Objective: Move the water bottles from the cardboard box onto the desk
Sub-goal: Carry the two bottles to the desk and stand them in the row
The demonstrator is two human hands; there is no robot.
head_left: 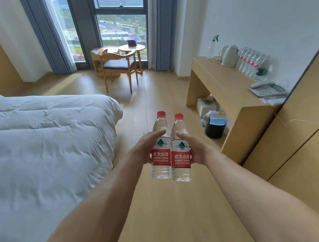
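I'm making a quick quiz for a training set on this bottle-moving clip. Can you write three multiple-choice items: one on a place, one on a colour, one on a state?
1. Where does the row of bottles already set down stand?
A. on the bed
B. on the desk by the wall
C. on the round table

2. What colour are the caps of the two held bottles?
A. red
B. blue
C. white

3. How are the two held bottles carried?
A. lying flat
B. upside down
C. upright, side by side

Key: B, the row of bottles stands on the desk beside the kettle. A, both caps are red. C, the left hand holds the left bottle and the right hand the right bottle, caps up.
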